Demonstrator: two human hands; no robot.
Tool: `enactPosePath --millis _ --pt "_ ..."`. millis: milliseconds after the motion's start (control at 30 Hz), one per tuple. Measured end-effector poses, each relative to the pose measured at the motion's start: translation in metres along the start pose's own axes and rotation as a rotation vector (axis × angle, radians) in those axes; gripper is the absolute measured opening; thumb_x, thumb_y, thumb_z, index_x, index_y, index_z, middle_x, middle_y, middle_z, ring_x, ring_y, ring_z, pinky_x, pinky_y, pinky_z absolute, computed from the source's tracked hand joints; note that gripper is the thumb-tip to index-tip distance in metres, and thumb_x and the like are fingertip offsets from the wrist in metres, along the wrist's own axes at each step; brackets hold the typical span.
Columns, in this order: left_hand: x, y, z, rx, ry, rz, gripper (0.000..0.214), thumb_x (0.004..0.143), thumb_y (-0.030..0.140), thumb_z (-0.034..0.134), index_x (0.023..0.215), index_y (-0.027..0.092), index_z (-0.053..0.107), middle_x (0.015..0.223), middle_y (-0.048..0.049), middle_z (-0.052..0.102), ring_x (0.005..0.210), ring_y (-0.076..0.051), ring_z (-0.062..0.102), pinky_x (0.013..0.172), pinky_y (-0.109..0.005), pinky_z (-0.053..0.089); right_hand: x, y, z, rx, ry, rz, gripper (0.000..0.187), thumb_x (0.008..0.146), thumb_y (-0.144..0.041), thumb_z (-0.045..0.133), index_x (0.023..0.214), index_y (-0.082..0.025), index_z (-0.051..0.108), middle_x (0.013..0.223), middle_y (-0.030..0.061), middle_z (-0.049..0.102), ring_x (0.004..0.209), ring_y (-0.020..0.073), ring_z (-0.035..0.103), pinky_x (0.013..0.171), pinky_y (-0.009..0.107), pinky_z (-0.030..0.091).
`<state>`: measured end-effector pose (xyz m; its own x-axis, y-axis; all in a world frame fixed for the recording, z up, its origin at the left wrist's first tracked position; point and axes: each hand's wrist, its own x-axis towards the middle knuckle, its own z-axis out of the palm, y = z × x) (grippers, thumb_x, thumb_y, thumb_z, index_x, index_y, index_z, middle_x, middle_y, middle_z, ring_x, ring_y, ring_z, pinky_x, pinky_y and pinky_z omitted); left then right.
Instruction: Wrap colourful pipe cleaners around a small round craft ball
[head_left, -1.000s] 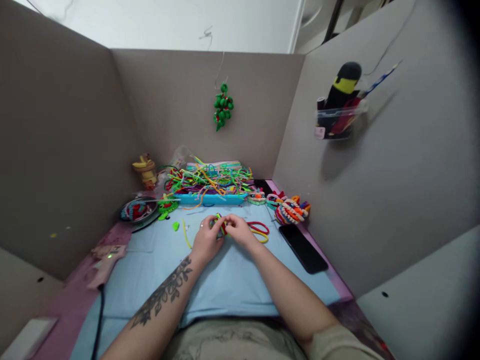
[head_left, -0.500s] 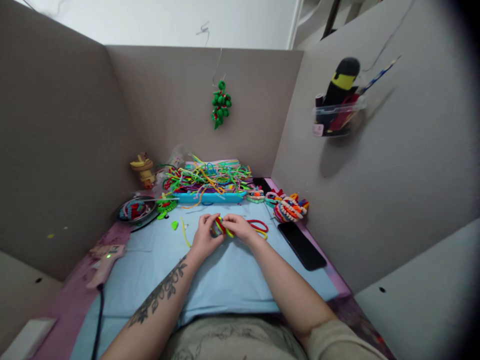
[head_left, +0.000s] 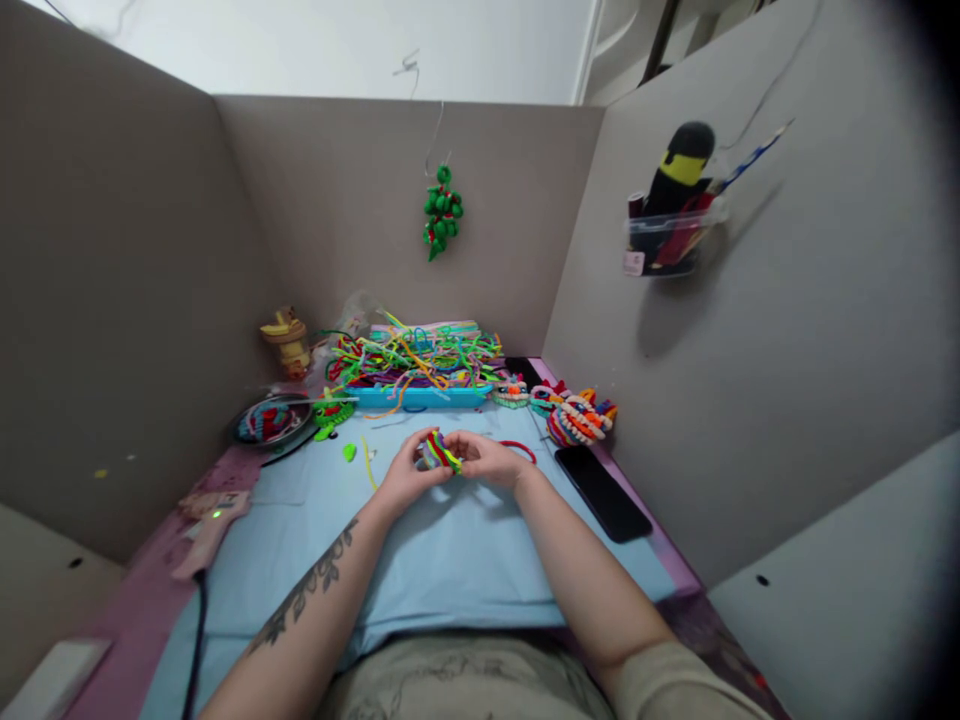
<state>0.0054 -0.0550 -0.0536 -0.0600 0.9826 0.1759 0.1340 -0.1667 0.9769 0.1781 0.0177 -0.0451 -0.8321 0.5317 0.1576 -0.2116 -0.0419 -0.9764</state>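
Observation:
Between my two hands, over the light blue cloth, is a small piece made of coloured pipe cleaners, striped purple, red, green and yellow. My left hand grips it from the left, thumb below and fingers behind. On the other side my right hand pinches its right edge; those fingertips are partly hidden. A loose red pipe cleaner curves out behind my right hand. Left of my hands lie a yellow pipe cleaner and a small bright green piece.
A blue tray heaped with pipe cleaners stands at the back. Finished colourful figures sit right of it, above a black phone. At left are a pink glue gun with a cord and a round metal dish.
The striped piece has turned, showing more of its stripes. My right hand has shifted slightly right, and the yellow strand beside the red loop no longer shows.

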Motion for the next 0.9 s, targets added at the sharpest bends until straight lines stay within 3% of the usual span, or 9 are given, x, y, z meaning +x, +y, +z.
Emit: enactPosePath --millis 167,500,633,767,900 --pt "0.000 0.000 -0.001 -0.016 -0.012 0.005 0.072 0.061 0.031 0.077 0.124 0.017 0.046 0.125 -0.0123 0.053 0.106 -0.025 0.057 0.090 -0.040 0.047 0.001 -0.001 0.001 0.002 0.039 0.017 0.057 0.055 -0.041 0.082 0.102 -0.018 0.059 0.096 0.0042 0.059 0.089 0.0164 0.054 0.081 0.028 0.041" --pt "0.001 -0.009 0.000 0.039 0.016 0.040 0.071 0.060 0.033 0.078 0.123 0.019 0.049 0.128 -0.0118 0.052 0.110 -0.024 0.055 0.091 -0.037 0.046 0.010 0.004 0.012 -0.138 0.178 -0.017 0.039 0.065 -0.046 0.073 0.085 -0.017 0.057 0.076 -0.0011 0.055 0.069 0.0127 0.051 0.065 0.025 0.041" --pt "0.000 -0.002 0.000 0.012 0.010 0.007 0.069 0.060 0.032 0.078 0.122 0.019 0.050 0.127 -0.0104 0.054 0.108 -0.024 0.056 0.093 -0.038 0.044 0.008 0.005 0.009 -0.168 0.203 -0.053 0.042 0.068 -0.050 0.069 0.092 -0.018 0.056 0.085 0.0020 0.057 0.077 0.0154 0.054 0.071 0.028 0.042" --pt "0.000 0.001 0.000 0.001 0.050 -0.032 0.068 0.061 0.032 0.076 0.122 0.017 0.049 0.119 -0.0092 0.058 0.101 -0.023 0.058 0.088 -0.036 0.045 0.002 -0.005 0.009 -0.321 0.208 -0.181 0.044 0.068 -0.045 0.071 0.099 -0.019 0.053 0.094 0.0037 0.055 0.087 0.0170 0.052 0.073 0.027 0.041" --pt "0.003 -0.005 0.000 -0.008 0.110 -0.061 0.069 0.061 0.034 0.076 0.122 0.019 0.048 0.112 -0.0080 0.061 0.091 -0.021 0.060 0.081 -0.036 0.048 -0.001 -0.015 0.015 -0.590 0.262 -0.246 0.018 0.073 -0.031 0.066 0.081 -0.019 0.056 0.083 0.0009 0.053 0.076 0.0141 0.049 0.067 0.025 0.038"
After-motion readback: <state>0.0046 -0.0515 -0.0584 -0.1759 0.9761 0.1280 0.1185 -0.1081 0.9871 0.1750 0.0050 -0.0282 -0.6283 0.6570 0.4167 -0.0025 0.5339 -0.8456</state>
